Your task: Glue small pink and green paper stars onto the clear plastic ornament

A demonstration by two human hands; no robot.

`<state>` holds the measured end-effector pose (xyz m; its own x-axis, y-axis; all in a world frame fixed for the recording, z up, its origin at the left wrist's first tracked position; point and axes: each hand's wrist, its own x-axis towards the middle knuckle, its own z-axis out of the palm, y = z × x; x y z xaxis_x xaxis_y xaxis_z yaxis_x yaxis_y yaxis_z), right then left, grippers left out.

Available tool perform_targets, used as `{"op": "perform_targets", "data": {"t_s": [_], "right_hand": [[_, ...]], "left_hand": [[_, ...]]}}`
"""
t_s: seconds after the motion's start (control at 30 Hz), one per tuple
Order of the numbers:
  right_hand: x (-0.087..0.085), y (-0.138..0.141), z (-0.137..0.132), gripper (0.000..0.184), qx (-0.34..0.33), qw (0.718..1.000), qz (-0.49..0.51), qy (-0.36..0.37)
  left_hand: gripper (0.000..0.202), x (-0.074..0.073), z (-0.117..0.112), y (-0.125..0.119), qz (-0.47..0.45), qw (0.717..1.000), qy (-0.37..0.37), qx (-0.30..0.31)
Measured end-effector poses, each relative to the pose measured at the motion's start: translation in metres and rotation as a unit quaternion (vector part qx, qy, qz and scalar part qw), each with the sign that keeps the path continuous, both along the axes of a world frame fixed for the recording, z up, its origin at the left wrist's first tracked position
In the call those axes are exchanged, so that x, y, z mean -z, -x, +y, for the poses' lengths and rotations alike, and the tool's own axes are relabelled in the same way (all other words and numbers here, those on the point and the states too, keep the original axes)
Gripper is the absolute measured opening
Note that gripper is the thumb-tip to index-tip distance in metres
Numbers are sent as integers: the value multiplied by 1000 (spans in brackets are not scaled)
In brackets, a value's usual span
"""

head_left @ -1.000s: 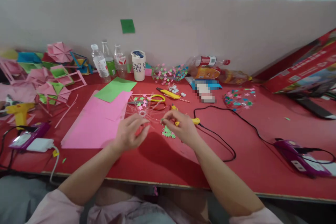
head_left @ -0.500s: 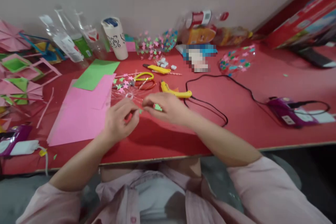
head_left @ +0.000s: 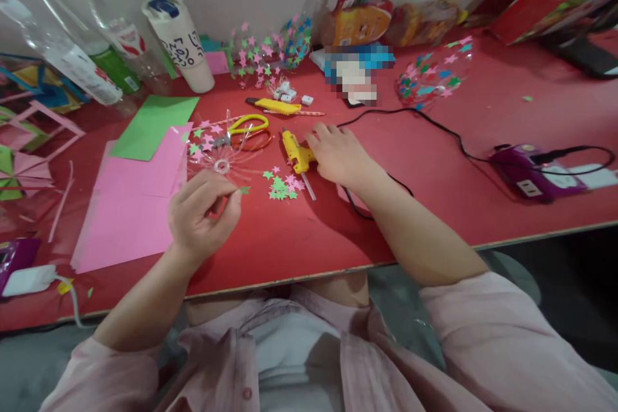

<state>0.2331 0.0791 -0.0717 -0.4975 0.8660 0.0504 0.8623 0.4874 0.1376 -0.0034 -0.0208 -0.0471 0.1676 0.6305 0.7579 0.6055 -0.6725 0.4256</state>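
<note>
My left hand is closed in a pinch on a small green paper star, just below a clear plastic piece with spread strips and stuck-on stars. My right hand lies on the red table with its fingers curled around the handle of a yellow glue gun. A little pile of green and pink paper stars sits between my two hands.
Pink paper and green paper lie at left. Yellow scissors, a yellow cutter, bottles and a cup stand behind. A black cord runs to a purple device. The table edge is close.
My right hand left the left hand and reached right to the glue gun. The left hand kept the green star. The camera tilted down and closer.
</note>
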Motion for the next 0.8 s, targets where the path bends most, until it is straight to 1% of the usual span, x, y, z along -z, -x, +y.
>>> {"op": "perform_targets", "data": {"t_s": [0.07, 0.17, 0.27, 0.3, 0.33, 0.37, 0.4, 0.43, 0.47, 0.5, 0.53, 0.57, 0.6, 0.67, 0.73, 0.8], "right_hand": [[6, 2, 2, 30, -21, 999, 33, 9], [8, 1, 9, 23, -12, 998, 62, 21], [-3, -3, 11, 20, 24, 992, 121, -20], [-8, -4, 8, 20, 30, 980, 189, -50], [-13, -3, 5, 19, 16, 963, 259, -71], [-17, -2, 0, 16, -5, 944, 323, -76], [-21, 1, -6, 16, -23, 921, 383, -65], [-24, 4, -13, 18, -35, 896, 442, -37], [-25, 8, -20, 19, -63, 873, 483, 10], [-25, 12, -26, 20, -111, 851, 510, 51], [-25, 16, -32, 20, -160, 837, 516, 88], [-24, 19, -36, 20, -200, 825, 517, 107], [-24, 22, -39, 20, -233, 818, 513, 114], [-22, 24, -42, 22, -281, 814, 497, 113], [-20, 25, -43, 23, -304, 813, 482, 120], [-18, 26, -43, 23, -307, 811, 480, 136]], "left_hand": [[13, 2, 0, 3, -19, 1000, 15, -12], [13, 2, -1, 6, -76, 994, 76, -14], [14, 2, -2, 6, -127, 981, 147, 7], [14, 2, -3, 6, -139, 977, 163, 13], [15, 2, -3, 6, -149, 973, 175, 18], [15, 2, -3, 5, -159, 970, 184, 19], [15, 1, -3, 5, -167, 968, 188, 17], [15, 1, -2, 5, -170, 967, 190, 12], [15, 1, -1, 5, -170, 968, 187, 3], [15, 2, 0, 6, -166, 970, 180, -9], [16, 2, 1, 6, -158, 973, 170, -21], [16, 2, 2, 7, -148, 976, 158, -34], [16, 3, 3, 9, -136, 979, 145, -45], [17, 3, 5, 11, -115, 984, 125, -61], [16, 3, 6, 12, -101, 986, 114, -71], [16, 3, 6, 13, -91, 986, 114, -77]]}}
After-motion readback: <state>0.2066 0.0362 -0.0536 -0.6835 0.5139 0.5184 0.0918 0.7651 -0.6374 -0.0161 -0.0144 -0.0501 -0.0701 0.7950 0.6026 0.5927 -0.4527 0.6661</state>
